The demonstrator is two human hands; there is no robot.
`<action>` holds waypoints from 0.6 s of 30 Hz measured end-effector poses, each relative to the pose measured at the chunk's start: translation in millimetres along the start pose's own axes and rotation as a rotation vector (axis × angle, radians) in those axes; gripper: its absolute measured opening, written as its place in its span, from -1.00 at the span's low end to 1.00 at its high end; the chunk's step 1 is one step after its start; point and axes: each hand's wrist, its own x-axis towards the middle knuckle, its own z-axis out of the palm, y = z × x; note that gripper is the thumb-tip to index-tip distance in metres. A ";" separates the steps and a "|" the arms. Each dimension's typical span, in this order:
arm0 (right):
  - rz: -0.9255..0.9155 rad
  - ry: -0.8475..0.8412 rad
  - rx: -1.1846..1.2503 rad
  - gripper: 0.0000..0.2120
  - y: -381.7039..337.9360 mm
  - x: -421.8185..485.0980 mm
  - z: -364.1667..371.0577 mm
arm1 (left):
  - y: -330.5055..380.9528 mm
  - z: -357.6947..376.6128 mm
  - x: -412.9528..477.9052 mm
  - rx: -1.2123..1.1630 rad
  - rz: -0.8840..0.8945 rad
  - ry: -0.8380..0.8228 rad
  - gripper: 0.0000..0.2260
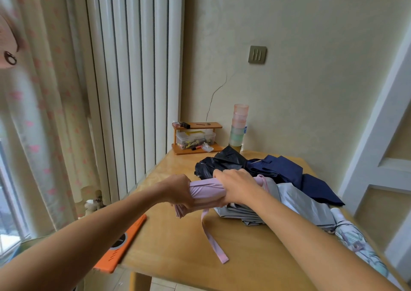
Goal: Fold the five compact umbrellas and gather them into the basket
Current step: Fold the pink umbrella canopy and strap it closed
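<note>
The person is holding a rolled pink umbrella [205,191] lengthwise just above the wooden surface [178,246], in front of the pile. The left hand [180,190] is gripping its left end, fingers wrapped tightly round the gathered fabric. The right hand [235,186] is clasping the other end, its fingers [222,175] curled over the top. The umbrella's strap [213,239] is hanging loose, its end lying on the surface. Behind the hands, a black umbrella [222,159] and a navy umbrella [287,170] are lying unfolded. A grey umbrella [300,204] is lying under the right wrist, and a white patterned umbrella [355,241] is lying at the right edge. An orange flat object [124,239] is sitting by the left edge. A wooden rack [195,139] and a stack of cups [239,126] are standing against the wall.
</note>
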 end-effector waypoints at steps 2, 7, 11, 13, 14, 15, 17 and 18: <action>0.013 0.029 -0.011 -0.61 4.9 -4.4 1.1 | -6.2 -1.6 0.4 -0.094 0.008 -0.082 -0.63; 0.056 -0.087 0.062 -0.66 5.7 -6.7 -6.3 | -3.7 -7.5 1.2 0.053 0.078 -0.085 -0.57; 0.099 -0.180 0.122 -0.67 16.4 -0.9 -7.9 | 11.9 1.3 -9.7 0.380 0.161 0.191 -0.46; 0.102 -0.261 0.182 -0.67 21.4 -0.6 -8.8 | 18.8 10.0 -14.2 0.420 0.145 0.272 -0.49; 0.105 -0.312 0.209 -0.68 22.2 -0.4 -8.8 | 20.2 12.7 -14.3 0.401 0.140 0.297 -0.57; 0.116 -0.358 0.232 -0.69 22.7 0.3 -8.1 | 20.6 13.2 -13.8 0.373 0.141 0.309 -0.64; 0.141 -0.394 0.249 -0.66 22.0 1.5 -8.2 | 20.6 10.4 -11.0 0.331 0.145 0.293 -0.72; 0.143 -0.387 0.238 -0.61 20.9 2.0 -9.2 | 20.7 8.3 -9.3 0.318 0.137 0.273 -0.74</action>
